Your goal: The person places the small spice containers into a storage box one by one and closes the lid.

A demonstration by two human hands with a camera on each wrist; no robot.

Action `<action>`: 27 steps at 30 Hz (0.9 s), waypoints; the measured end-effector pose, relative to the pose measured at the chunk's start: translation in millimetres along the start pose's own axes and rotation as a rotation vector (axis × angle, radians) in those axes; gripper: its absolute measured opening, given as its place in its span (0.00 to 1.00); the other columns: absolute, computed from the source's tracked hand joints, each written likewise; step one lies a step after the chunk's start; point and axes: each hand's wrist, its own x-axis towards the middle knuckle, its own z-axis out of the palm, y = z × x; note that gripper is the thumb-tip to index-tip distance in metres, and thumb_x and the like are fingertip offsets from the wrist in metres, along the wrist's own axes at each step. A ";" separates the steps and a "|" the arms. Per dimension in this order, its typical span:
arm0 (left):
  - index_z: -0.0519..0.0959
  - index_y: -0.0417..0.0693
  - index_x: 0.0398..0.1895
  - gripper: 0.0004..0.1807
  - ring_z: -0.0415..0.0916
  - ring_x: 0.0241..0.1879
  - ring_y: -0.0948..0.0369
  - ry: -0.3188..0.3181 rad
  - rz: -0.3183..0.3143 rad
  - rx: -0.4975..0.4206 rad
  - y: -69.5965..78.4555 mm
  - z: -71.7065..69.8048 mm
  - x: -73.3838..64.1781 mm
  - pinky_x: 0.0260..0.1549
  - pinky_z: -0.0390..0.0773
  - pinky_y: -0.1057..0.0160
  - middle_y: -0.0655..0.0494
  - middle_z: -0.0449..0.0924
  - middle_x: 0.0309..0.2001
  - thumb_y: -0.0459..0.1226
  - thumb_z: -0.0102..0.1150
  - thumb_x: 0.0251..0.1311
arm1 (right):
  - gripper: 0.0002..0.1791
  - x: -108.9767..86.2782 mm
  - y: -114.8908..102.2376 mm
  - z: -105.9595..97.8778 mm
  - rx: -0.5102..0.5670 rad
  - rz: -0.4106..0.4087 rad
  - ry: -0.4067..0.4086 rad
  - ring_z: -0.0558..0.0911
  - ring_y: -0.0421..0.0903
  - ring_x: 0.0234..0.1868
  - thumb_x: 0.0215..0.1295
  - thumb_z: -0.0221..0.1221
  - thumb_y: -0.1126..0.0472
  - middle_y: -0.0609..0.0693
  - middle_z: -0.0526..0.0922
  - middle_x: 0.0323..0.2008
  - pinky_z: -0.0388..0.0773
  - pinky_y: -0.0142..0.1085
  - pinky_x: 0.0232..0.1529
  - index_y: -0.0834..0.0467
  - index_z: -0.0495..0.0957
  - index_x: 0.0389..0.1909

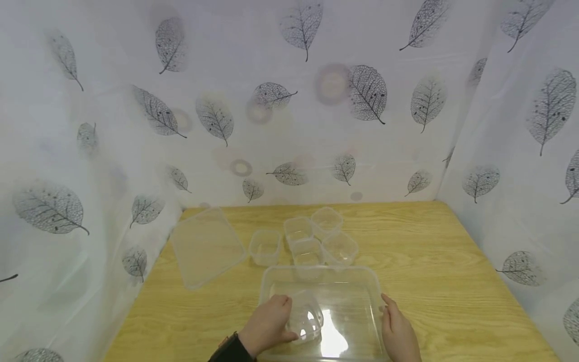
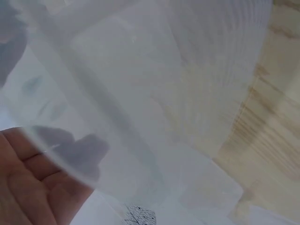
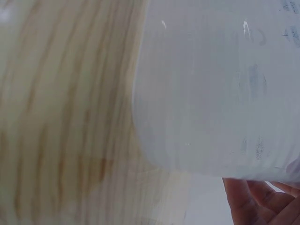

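A small clear plastic container (image 1: pixel 307 317) is gripped in my left hand (image 1: pixel 269 324), inside the left part of a large clear plastic box (image 1: pixel 368 274). In the left wrist view the fingers (image 2: pixel 51 183) show partly through cloudy plastic. At the box's right side my right hand (image 1: pixel 400 332) holds the wall near the rim. In the right wrist view its fingers (image 3: pixel 248 201) pass partly behind the translucent plastic, so their tips are hidden. Several similar small clear containers (image 1: pixel 265 247) stand behind the box, close together.
To the back left a flat translucent lid (image 1: pixel 205 251) lies at an angle. All of this is on a wood-grain table (image 1: pixel 434 281). White sheeting (image 1: pixel 289 130) printed with leaves stands along the table's back and sides.
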 end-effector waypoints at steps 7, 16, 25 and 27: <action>0.76 0.39 0.35 0.33 0.68 0.29 0.64 -0.057 0.040 0.075 1.8 -5.1 9.5 0.22 0.72 0.71 0.56 0.71 0.30 0.57 0.66 0.34 | 0.17 0.0 2.2 1.3 -0.005 -0.014 0.029 0.77 0.61 0.37 0.63 0.42 0.70 0.65 0.78 0.37 0.72 0.52 0.34 0.69 0.65 0.53; 0.75 0.42 0.30 0.30 0.67 0.28 0.63 -0.101 0.050 0.130 5.3 -9.0 20.6 0.20 0.71 0.69 0.58 0.69 0.27 0.58 0.66 0.33 | 0.16 -0.4 2.5 2.2 0.005 -0.069 0.073 0.78 0.60 0.34 0.62 0.44 0.72 0.64 0.79 0.34 0.72 0.51 0.30 0.69 0.66 0.51; 0.75 0.45 0.27 0.28 0.67 0.27 0.65 -0.128 0.097 0.174 5.7 -12.2 29.6 0.22 0.70 0.70 0.59 0.70 0.26 0.58 0.66 0.32 | 0.17 -0.8 3.2 2.6 0.004 -0.051 0.054 0.77 0.61 0.36 0.63 0.43 0.71 0.64 0.79 0.35 0.72 0.53 0.33 0.69 0.65 0.52; 0.74 0.46 0.25 0.27 0.66 0.26 0.65 -0.130 0.111 0.177 5.7 -12.9 31.5 0.22 0.70 0.70 0.59 0.69 0.25 0.58 0.66 0.32 | 0.17 -0.8 3.1 2.4 0.001 -0.051 0.057 0.77 0.62 0.36 0.63 0.43 0.71 0.65 0.79 0.35 0.72 0.53 0.34 0.69 0.65 0.52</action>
